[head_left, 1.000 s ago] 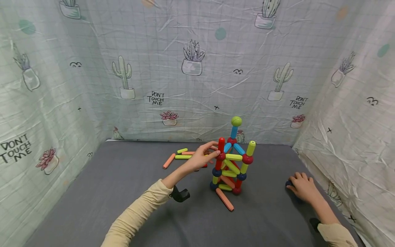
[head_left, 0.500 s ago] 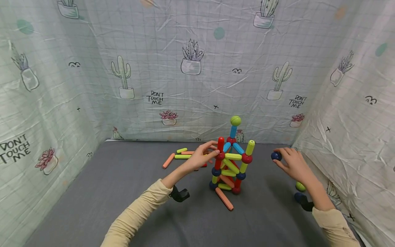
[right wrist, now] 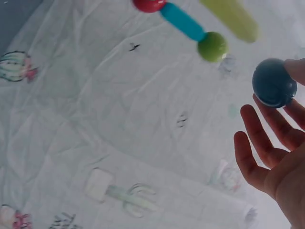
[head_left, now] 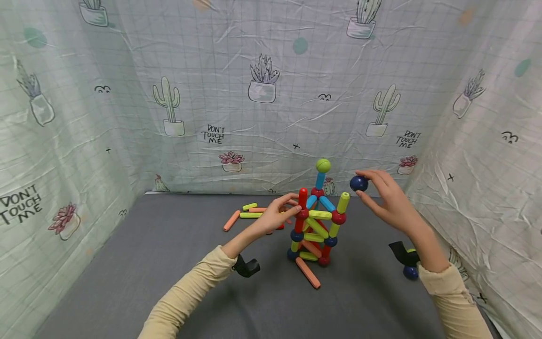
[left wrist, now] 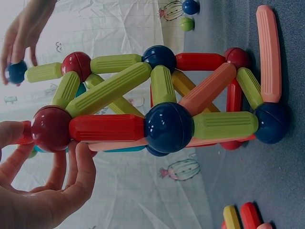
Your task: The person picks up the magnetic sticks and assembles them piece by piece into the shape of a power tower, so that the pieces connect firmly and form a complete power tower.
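A tower of coloured magnetic rods and balls [head_left: 320, 215] stands on the grey table. On its left side, my left hand [head_left: 275, 216] pinches the short red magnetic rod [left wrist: 25, 133] just where it meets a dark red ball [left wrist: 51, 129]. Between thumb and fingers, my right hand [head_left: 391, 202] holds a dark blue ball [head_left: 359, 183] in the air. This ball is slightly above and right of the upright yellow-green rod [head_left: 343, 202] on the tower's right corner. In the left wrist view the blue ball [left wrist: 16, 72] appears close to that rod's end; whether they touch I cannot tell.
Loose rods [head_left: 232, 220] lie behind and left of the tower. An orange rod [head_left: 308, 273] extends from its base toward the front. Near the table's right edge sit another blue ball [head_left: 410, 272] and a green ball [left wrist: 187, 24]. Cactus-print sheeting [head_left: 262, 141] walls the table.
My right hand has lifted a blue ball from the right side of the table and carried it up and left to the tower's right corner. My left hand has stayed put.
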Tool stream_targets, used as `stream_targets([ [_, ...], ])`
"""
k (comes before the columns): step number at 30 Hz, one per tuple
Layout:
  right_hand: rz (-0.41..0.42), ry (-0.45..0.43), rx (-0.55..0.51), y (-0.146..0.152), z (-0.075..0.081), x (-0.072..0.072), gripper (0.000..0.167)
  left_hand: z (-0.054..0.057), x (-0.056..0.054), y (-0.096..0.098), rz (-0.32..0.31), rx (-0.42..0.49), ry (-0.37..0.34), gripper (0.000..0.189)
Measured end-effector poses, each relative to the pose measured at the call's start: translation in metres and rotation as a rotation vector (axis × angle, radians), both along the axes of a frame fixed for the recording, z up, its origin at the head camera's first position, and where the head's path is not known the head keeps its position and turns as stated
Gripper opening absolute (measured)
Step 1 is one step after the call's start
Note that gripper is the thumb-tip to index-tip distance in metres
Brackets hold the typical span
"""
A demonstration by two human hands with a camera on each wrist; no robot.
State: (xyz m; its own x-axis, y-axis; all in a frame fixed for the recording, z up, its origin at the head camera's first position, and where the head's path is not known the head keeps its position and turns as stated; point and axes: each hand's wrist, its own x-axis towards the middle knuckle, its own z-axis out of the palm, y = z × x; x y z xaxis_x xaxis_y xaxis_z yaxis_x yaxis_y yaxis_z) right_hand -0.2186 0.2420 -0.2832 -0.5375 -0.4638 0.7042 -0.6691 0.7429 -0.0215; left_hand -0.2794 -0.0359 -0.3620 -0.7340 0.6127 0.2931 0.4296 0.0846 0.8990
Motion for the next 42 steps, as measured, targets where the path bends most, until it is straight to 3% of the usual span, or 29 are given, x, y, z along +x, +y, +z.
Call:
stream_targets([
  [5, 0.025, 0.013, 0.035, -0.011, 0.007, -0.001, 0.045, 0.001, 0.0, 0.001, 0.004, -0.001, -0.006, 0.036],
  [11, 0.003, 0.015, 0.087, -0.014, 0.003, -0.003, 0.049, 0.002, 0.0, 0.0, -0.004, 0.006, -0.004, 0.036],
  [24, 0.008, -0.02, 0.055, -0.006, -0.002, 0.0, 0.055, 0.003, 0.001, 0.0, -0.007, 0.0, -0.017, 0.037],
  [42, -0.121, -0.02, 0.061, 0.047, -0.049, 0.024, 0.048, 0.0, 0.0, -0.004, -0.046, 0.031, 0.04, 0.041],
])
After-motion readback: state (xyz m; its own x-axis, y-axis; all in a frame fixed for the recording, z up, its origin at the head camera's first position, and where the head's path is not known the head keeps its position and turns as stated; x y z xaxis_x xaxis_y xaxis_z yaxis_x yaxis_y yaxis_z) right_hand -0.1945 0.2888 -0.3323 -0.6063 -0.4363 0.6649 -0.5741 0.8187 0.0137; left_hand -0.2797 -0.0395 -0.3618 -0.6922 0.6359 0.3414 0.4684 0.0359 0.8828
